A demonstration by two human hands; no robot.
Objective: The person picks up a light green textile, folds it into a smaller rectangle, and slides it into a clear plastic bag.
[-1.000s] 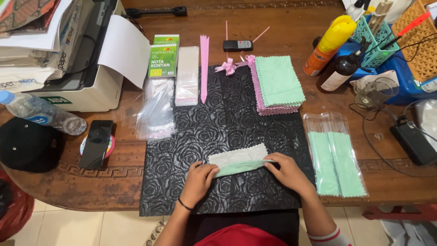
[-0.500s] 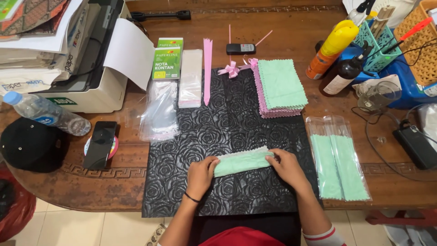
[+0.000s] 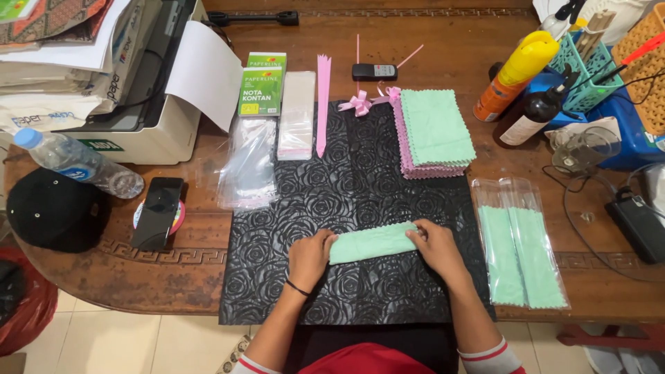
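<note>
On the black rose-embossed mat, dead centre in front of me, the folded mint cloth lies with its long axis running left-right, right end tilted slightly away. My left hand pinches the left end, my right hand the right end; hands apart, cloth spanning between them, both equally near. Cloth rests on the mat, not lifted. The stack of mint and pink cloths sits farther back to the right; bagged cloths lie just right of my right hand, not touching.
</note>
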